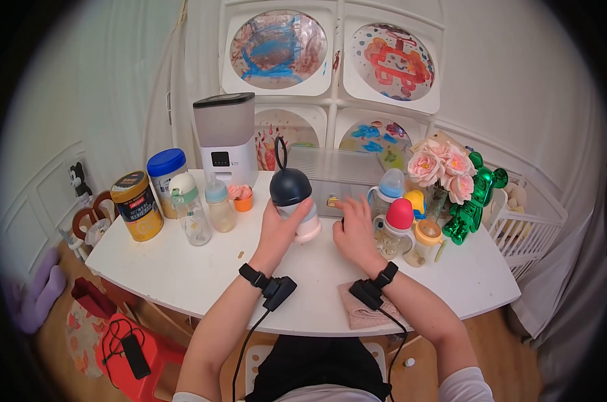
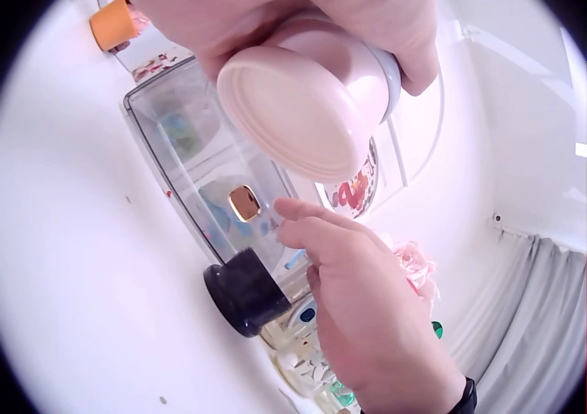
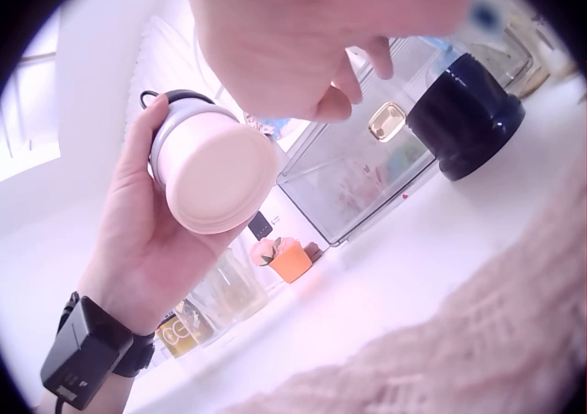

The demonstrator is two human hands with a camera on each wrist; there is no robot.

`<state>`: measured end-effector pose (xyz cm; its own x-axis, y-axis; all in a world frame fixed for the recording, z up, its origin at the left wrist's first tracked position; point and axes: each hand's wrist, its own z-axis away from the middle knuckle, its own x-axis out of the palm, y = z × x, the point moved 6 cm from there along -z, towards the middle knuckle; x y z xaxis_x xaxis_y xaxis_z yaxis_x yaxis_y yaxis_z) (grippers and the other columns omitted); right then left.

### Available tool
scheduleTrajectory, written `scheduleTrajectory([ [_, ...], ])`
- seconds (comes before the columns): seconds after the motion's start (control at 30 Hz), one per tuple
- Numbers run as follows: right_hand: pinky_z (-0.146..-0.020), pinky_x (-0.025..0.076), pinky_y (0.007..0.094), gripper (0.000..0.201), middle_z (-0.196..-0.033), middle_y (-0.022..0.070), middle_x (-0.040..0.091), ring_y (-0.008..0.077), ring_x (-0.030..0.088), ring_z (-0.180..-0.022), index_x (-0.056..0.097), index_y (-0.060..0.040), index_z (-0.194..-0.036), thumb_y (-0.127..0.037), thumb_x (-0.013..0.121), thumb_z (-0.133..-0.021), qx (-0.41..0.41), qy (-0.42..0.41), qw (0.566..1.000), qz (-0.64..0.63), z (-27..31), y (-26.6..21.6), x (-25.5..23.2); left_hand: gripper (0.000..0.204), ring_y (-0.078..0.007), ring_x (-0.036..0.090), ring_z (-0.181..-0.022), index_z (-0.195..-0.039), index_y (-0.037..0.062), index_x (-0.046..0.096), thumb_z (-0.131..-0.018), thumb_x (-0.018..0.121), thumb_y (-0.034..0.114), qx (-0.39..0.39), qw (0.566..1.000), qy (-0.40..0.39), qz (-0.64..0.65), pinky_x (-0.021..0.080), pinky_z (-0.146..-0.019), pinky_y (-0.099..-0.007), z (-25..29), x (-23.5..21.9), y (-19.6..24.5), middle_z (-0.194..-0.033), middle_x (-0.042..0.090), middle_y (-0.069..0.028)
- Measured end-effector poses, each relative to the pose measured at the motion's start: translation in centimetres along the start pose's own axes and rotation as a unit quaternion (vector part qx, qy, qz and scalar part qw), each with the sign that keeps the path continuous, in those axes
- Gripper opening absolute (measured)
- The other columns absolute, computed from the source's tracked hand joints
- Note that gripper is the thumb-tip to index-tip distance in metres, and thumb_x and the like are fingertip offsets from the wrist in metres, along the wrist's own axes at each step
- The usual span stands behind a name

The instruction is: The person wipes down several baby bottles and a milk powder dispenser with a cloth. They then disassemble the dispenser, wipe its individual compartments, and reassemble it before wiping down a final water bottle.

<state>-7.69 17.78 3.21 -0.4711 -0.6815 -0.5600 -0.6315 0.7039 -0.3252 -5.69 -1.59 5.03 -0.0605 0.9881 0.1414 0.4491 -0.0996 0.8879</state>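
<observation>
My left hand (image 1: 274, 231) grips a stacked milk powder container (image 1: 291, 186) above the table. Its dark navy domed lid carries a loop on top, a grey section sits below that, and the pink bottom section (image 2: 293, 111) faces the left wrist camera. Close beside it, my right hand (image 1: 358, 231) is held with loosely bent fingers and nothing in them. A navy cup-shaped section (image 3: 463, 116) with a wider rim stands on the white table (image 2: 83, 249), near the right hand's fingers; in the head view that hand mostly hides it.
Behind the hands lies a clear lidded box (image 1: 310, 175) with a gold latch. Several baby bottles (image 1: 392, 224), pink flowers (image 1: 441, 167) and a green figure (image 1: 474, 197) stand right. Left are tins (image 1: 137, 208), more bottles (image 1: 195, 218) and a dispenser (image 1: 226, 134). A pink cloth (image 1: 363, 309) lies at the front.
</observation>
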Motion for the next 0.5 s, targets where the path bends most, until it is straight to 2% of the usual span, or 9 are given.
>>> scheduleTrajectory([
  [0.07, -0.125, 0.028, 0.0558, 0.049, -0.150, 0.0280, 0.049, 0.0548, 0.031, -0.149, 0.061, -0.0009, -0.137, -0.007, 0.059, -0.088, 0.065, -0.077, 0.989, 0.105, 0.4, 1.2, 1.2, 0.060, -0.0194, 0.066, -0.118, -0.135, -0.0009, 0.059, -0.093, 0.083, 0.035, 0.001, 1.000, -0.004, 0.002, 0.051, -0.104, -0.0354, 0.0, 0.1, -0.1, -0.128, 0.069, -0.0127],
  [0.1, -0.125, 0.028, 0.0558, 0.049, -0.150, 0.0280, 0.049, 0.0548, 0.031, -0.149, 0.061, -0.0009, -0.137, -0.007, 0.059, -0.088, 0.064, -0.077, 0.989, 0.105, 0.6, 1.3, 1.6, 0.061, -0.0197, 0.066, -0.118, -0.134, -0.0013, 0.059, -0.093, 0.084, 0.036, 0.002, 1.000, -0.009, 0.003, 0.051, -0.104, -0.0356, 0.1, 0.2, -0.1, -0.128, 0.069, -0.0128],
  [0.17, -0.126, 0.027, 0.0549, 0.054, -0.149, 0.0297, 0.050, 0.0527, 0.031, -0.150, 0.057, 0.0014, -0.141, -0.010, 0.062, -0.088, 0.152, -0.164, 0.971, 0.090, 1.1, 2.1, 2.9, 0.062, -0.0199, 0.066, -0.118, -0.134, -0.0018, 0.059, -0.093, 0.084, 0.036, 0.009, 1.000, -0.006, -0.004, 0.051, -0.104, -0.0358, 0.0, 0.1, -0.4, -0.128, 0.069, -0.0132],
  [0.2, -0.126, 0.027, 0.0549, 0.054, -0.149, 0.0297, 0.050, 0.0527, 0.031, -0.150, 0.057, 0.0014, -0.141, -0.010, 0.062, -0.088, 0.152, -0.164, 0.970, 0.090, 1.1, 2.2, 2.7, 0.063, -0.0202, 0.066, -0.118, -0.134, -0.0022, 0.058, -0.092, 0.084, 0.037, 0.017, 1.000, -0.004, -0.013, 0.051, -0.105, -0.0359, -0.1, 0.1, -0.4, -0.128, 0.069, -0.0136],
  [0.3, -0.124, 0.031, 0.0505, 0.059, -0.148, 0.0317, 0.049, 0.0500, 0.035, -0.149, 0.052, 0.0033, -0.144, -0.012, 0.064, -0.088, 0.098, -0.180, 0.978, -0.046, 0.4, 1.3, 2.2, 0.065, -0.0206, 0.066, -0.119, -0.135, -0.0028, 0.058, -0.092, 0.084, 0.038, 0.019, 1.000, 0.007, -0.020, 0.051, -0.105, -0.0358, -0.2, -0.2, -0.3, -0.128, 0.068, -0.0146],
  [0.37, -0.126, 0.030, 0.0508, 0.065, -0.147, 0.0306, 0.049, 0.0473, 0.045, -0.142, 0.050, 0.0089, -0.144, -0.013, 0.068, -0.085, 0.097, -0.213, 0.967, -0.103, 0.4, 0.9, 2.5, 0.065, -0.0207, 0.066, -0.119, -0.135, -0.0029, 0.058, -0.092, 0.085, 0.038, 0.017, 0.999, 0.021, -0.025, 0.051, -0.105, -0.0358, -0.2, -0.4, -0.3, -0.129, 0.068, -0.0149],
  [0.4, -0.126, 0.030, 0.0508, 0.065, -0.147, 0.0306, 0.049, 0.0473, 0.045, -0.142, 0.050, 0.0089, -0.144, -0.013, 0.068, -0.085, 0.098, -0.212, 0.967, -0.103, 0.4, 0.8, 2.4, 0.065, -0.0207, 0.066, -0.119, -0.135, -0.0029, 0.058, -0.092, 0.085, 0.038, 0.015, 0.999, 0.035, -0.030, 0.051, -0.105, -0.0357, -0.3, -0.6, -0.2, -0.129, 0.068, -0.0152],
  [0.47, -0.124, 0.036, 0.0449, 0.078, -0.148, 0.0311, 0.049, 0.0466, 0.049, -0.140, 0.042, 0.0100, -0.150, -0.018, 0.075, -0.084, 0.138, -0.100, 0.972, -0.160, 0.1, 0.6, 0.8, 0.065, -0.0207, 0.065, -0.119, -0.134, -0.0029, 0.057, -0.092, 0.085, 0.038, 0.018, 0.999, 0.041, -0.030, 0.051, -0.104, -0.0356, -0.4, -0.7, -0.1, -0.129, 0.068, -0.0152],
  [0.5, -0.124, 0.036, 0.0449, 0.078, -0.148, 0.0311, 0.049, 0.0466, 0.049, -0.140, 0.042, 0.0100, -0.150, -0.018, 0.075, -0.084, 0.138, -0.100, 0.972, -0.160, 0.2, 0.8, 1.0, 0.066, -0.0208, 0.065, -0.119, -0.134, -0.0029, 0.057, -0.091, 0.085, 0.038, 0.021, 0.998, 0.048, -0.029, 0.051, -0.104, -0.0355, -0.4, -0.9, -0.1, -0.129, 0.067, -0.0151],
])
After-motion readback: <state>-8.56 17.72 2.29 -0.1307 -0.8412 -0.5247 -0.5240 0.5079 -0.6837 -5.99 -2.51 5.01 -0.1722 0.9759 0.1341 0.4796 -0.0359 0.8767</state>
